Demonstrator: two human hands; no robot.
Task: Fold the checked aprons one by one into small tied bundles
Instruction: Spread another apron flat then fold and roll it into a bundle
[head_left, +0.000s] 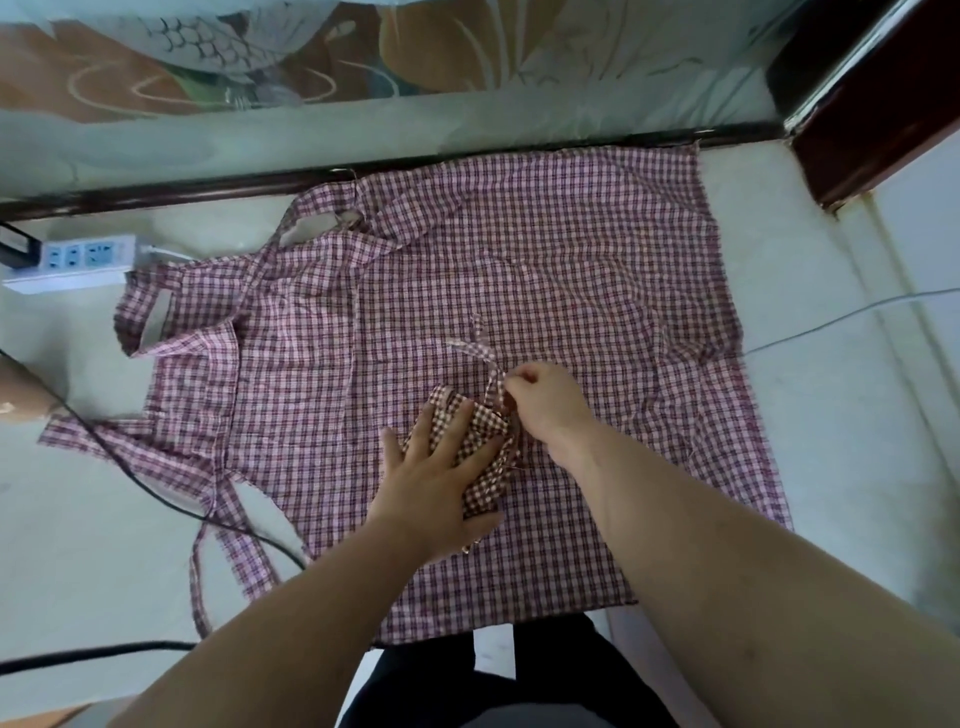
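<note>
A small folded bundle (480, 441) of checked apron lies just below the middle of the frame, its long axis running roughly up and down the picture. The left hand (431, 473) presses flat on its left side with fingers spread. The right hand (545, 400), touching its upper right corner, pinches the tie strap (480, 348), which trails up and left from there. The right hand is therefore the nearer for wrapping the tie. I count one bundle and two hands. The spread apron (571, 260) on the floor (831, 441) beneath may be one or two overlapped; I cannot tell. One power strip (78, 260) sits at upper left.
</note>
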